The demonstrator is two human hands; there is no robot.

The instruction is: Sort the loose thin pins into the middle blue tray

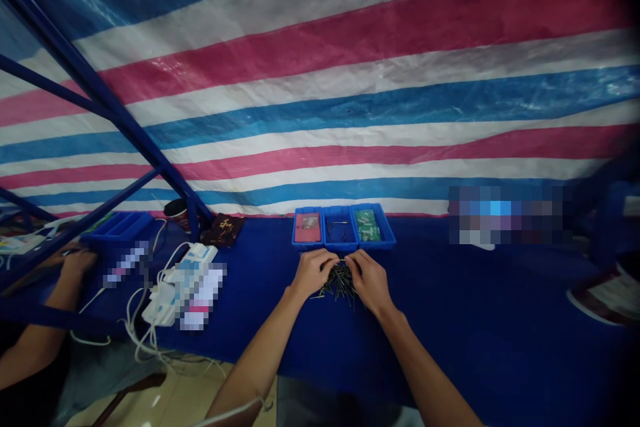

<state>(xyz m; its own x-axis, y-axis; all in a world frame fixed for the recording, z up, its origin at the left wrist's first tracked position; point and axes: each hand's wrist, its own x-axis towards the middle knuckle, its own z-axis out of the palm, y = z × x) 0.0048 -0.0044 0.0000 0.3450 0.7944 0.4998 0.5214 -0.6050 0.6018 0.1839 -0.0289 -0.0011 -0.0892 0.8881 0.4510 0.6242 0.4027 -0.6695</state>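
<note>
My left hand point(314, 273) and my right hand point(369, 279) meet at the front of the blue three-part tray, fingertips pinched close together. A tiny pale sliver shows between them, too small to name. Just below my fingers lies a loose heap of thin, dark, metallic-looking pins point(340, 283) on the blue tabletop. The blue tray point(323, 248) holds a pink card with small pieces point(307, 227) in its left compartment. Several thin dark pieces point(338, 221) are in the middle one. In the right compartment sits a green item with small pale pieces point(369, 224).
At left are a white power strip point(180, 283) with tangled cables, a dark packet point(223, 230), a cup point(176, 212) and blue frame bars point(107, 107). Another person's hand point(77, 260) rests beside another blue tray point(117, 227). A round container point(607, 293) stands far right. Striped sheeting point(320, 100) hangs behind.
</note>
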